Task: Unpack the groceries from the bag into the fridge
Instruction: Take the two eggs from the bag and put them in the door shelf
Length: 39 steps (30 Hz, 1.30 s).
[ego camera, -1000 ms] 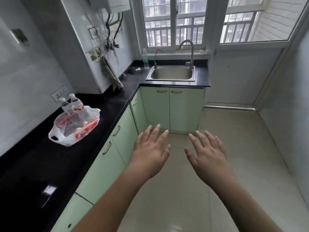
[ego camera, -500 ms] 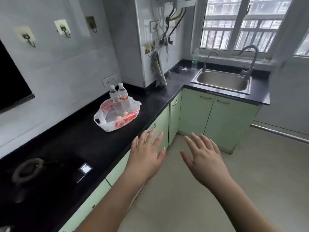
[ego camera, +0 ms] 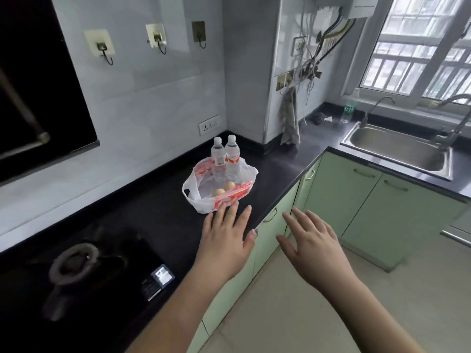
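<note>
On the dark surface (ego camera: pixel 158 215) the bag (ego camera: pixel 204 202) sits full: two bottles (ego camera: pixel 225 159) and eggs (ego camera: pixel 224 189). Left hand (ego camera: pixel 224 235) and right hand (ego camera: pixel 313 240) spread wide, holding nothing; unpacking looks unstarted, fridge unseen.

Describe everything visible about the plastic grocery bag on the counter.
The plastic bag is thin, white with red-orange print, and sits open and slumped on the black countertop near the wall corner. Its handle loops flop outward. Two upright water bottles and two eggs rest inside. The left hand hovers at its near edge; contact is unclear.
</note>
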### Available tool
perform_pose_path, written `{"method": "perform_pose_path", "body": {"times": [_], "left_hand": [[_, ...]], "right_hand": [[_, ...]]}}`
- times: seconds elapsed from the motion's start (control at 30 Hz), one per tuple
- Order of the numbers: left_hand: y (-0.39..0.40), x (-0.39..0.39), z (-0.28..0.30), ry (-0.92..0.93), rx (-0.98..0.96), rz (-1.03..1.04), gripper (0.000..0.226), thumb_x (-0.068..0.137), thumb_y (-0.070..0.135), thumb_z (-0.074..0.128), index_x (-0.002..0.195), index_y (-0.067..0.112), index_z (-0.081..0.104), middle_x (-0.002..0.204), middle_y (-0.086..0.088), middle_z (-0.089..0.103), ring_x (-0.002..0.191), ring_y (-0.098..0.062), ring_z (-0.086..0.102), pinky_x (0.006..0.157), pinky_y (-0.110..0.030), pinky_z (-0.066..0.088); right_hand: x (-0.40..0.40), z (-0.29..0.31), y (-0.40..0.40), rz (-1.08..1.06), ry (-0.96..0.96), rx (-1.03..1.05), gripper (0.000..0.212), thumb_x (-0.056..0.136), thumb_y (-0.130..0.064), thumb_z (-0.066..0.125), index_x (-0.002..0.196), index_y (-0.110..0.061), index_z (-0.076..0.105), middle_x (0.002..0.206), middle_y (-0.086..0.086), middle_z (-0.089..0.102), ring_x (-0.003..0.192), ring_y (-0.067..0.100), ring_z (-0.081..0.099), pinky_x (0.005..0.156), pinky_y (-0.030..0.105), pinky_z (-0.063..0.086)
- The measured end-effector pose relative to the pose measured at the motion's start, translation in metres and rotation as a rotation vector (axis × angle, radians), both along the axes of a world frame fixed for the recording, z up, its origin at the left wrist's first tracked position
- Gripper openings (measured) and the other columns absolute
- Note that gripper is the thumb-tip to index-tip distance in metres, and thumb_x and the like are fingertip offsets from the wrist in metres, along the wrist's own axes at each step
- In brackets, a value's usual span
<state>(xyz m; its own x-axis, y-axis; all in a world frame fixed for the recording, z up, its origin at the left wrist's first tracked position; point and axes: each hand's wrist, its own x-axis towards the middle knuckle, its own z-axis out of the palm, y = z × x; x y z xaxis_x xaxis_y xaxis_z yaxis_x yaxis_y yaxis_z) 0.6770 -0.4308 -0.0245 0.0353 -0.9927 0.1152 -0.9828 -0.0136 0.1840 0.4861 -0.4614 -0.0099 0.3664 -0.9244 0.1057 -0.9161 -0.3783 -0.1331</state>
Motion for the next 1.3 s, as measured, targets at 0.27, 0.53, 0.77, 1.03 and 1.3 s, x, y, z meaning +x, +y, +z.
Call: {"method": "perform_pose_path", "body": {"times": [0.27,0.53,0.77,1.03,1.3], "left_hand": [[-0.041,0.014,-0.019,0.011,0.014,0.024,0.077,0.085,0.056,-0.005,0.156,0.031,0.01,0.166,0.0,0.005,0.151,-0.02,-0.002,0.121,-0.043,0.002],[-0.106,0.005,-0.031,-0.046,0.053,0.096,0.074,0.087,0.053,-0.001,0.156,0.029,0.014,0.165,0.0,0.01,0.151,-0.021,0.002,0.121,-0.045,0.005],[-0.153,-0.002,-0.029,-0.129,0.1,0.217,0.061,0.093,0.046,0.022,0.148,0.025,0.038,0.156,-0.003,0.038,0.144,-0.025,0.032,0.114,-0.044,0.019],[-0.166,0.002,-0.053,-0.147,0.148,0.348,0.057,0.094,0.039,0.024,0.147,0.026,0.042,0.151,-0.002,0.044,0.141,-0.027,0.037,0.112,-0.05,0.035],[-0.18,0.042,-0.075,-0.15,0.151,0.386,0.057,0.097,0.044,0.025,0.147,0.024,0.041,0.15,-0.006,0.045,0.143,-0.027,0.036,0.114,-0.048,0.029]], "right_hand": [[0.016,-0.005,-0.053,0.025,0.049,0.01,0.077,0.085,-0.065,0.01,0.143,-0.026,0.041,0.149,-0.001,0.042,0.139,0.025,0.035,0.113,0.041,0.027],[0.009,-0.02,-0.137,0.136,0.018,0.029,0.062,0.092,-0.06,0.031,0.14,-0.024,0.047,0.147,-0.001,0.045,0.136,0.026,0.041,0.11,0.041,0.032],[-0.004,-0.028,-0.215,0.227,-0.047,0.084,0.057,0.095,-0.053,0.029,0.145,-0.028,0.038,0.153,-0.006,0.034,0.142,0.021,0.028,0.115,0.038,0.023],[0.024,-0.04,-0.262,0.4,-0.139,0.117,0.049,0.096,-0.048,0.042,0.139,-0.024,0.046,0.147,-0.003,0.044,0.136,0.024,0.039,0.11,0.04,0.031],[0.072,-0.065,-0.288,0.49,-0.068,0.234,0.059,0.096,-0.054,0.032,0.149,-0.027,0.026,0.158,-0.005,0.023,0.146,0.019,0.018,0.117,0.037,0.017]]}}
